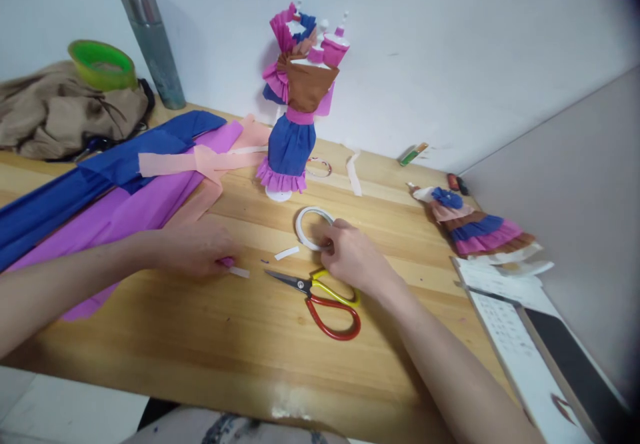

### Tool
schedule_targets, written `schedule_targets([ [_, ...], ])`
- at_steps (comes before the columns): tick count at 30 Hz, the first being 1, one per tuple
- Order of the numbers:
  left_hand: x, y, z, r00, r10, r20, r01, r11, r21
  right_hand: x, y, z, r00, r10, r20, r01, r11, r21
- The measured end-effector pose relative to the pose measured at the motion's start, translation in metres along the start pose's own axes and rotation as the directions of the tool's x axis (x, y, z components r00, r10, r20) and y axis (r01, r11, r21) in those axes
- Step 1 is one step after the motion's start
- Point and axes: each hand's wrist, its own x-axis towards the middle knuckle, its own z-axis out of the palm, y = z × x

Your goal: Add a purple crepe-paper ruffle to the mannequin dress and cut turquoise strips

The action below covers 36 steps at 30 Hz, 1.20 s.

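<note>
White tape roll [299,229] sits centre stage, the right hand [354,256] pinching its four-o'clock rim, presumably for steadiness, while between eight and nine o'clock the left hand [199,249] pinches a purple scrap [227,261] and scissors [301,285] lie at six, seemingly handy!

"What colours are you handling?"
"My scrap [227,262] is purple-pink, my tape roll [299,231] white."
"Your scissors [301,286]?"
"Red on one loop, yellow on the other, dark blades."
"And the standing dress [291,144]?"
"Brown above, blue below, purple at the frill; my second dress [477,229] is banded peach, brown, blue and purple."
</note>
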Motion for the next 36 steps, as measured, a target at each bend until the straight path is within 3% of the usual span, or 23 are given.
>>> schedule_targets([
  [5,0.004,0.005,-0.008,0.989,-0.001,-0.148,-0.002,1.000,-0.020,0.001,-0.001,0.000,1.000,0.027,-0.008,-0.027,0.997,-0.075],
  [11,0.021,0.040,-0.031,0.927,-0.199,-0.317,0.194,0.980,-0.047,-0.007,0.000,-0.004,0.999,-0.019,-0.041,0.019,1.000,-0.005],
  [13,0.020,0.042,-0.033,0.941,-0.195,-0.277,0.176,0.980,-0.091,-0.011,-0.003,-0.004,0.994,-0.066,-0.093,0.070,0.997,0.033],
  [15,0.014,0.036,-0.031,0.974,-0.148,-0.173,0.122,0.981,-0.153,-0.012,-0.008,0.000,0.976,-0.186,-0.114,0.199,0.973,0.120],
  [18,0.005,0.025,-0.018,0.996,-0.087,-0.038,0.078,0.979,-0.187,-0.008,-0.018,0.013,0.920,-0.368,-0.133,0.390,0.892,0.228],
  [20,0.002,0.020,-0.007,0.995,-0.099,-0.013,0.095,0.976,-0.198,-0.002,-0.024,0.023,0.894,-0.423,-0.146,0.446,0.867,0.223],
  [23,0.002,0.020,0.004,0.992,-0.128,-0.023,0.120,0.972,-0.202,0.008,-0.030,0.035,0.877,-0.461,-0.137,0.479,0.862,0.167],
  [26,0.004,0.022,0.003,0.981,-0.139,-0.136,0.108,0.970,-0.216,0.013,-0.035,0.036,0.876,-0.452,-0.168,0.476,0.866,0.152],
  [29,0.009,0.028,-0.006,0.922,-0.280,-0.268,0.145,0.891,-0.429,0.014,-0.042,0.029,0.890,-0.344,-0.299,0.440,0.823,0.361],
  [32,0.024,0.038,-0.014,0.832,-0.486,-0.269,0.157,0.670,-0.725,0.015,-0.054,0.022,0.868,-0.211,-0.450,0.452,0.712,0.537],
  [34,0.038,0.044,-0.015,0.824,-0.520,-0.225,0.146,0.579,-0.802,0.016,-0.063,0.021,0.803,-0.234,-0.548,0.536,0.686,0.492],
  [36,0.050,0.048,-0.012,0.831,-0.512,-0.217,0.153,0.586,-0.796,0.016,-0.069,0.022,0.698,-0.354,-0.622,0.652,0.673,0.349],
])
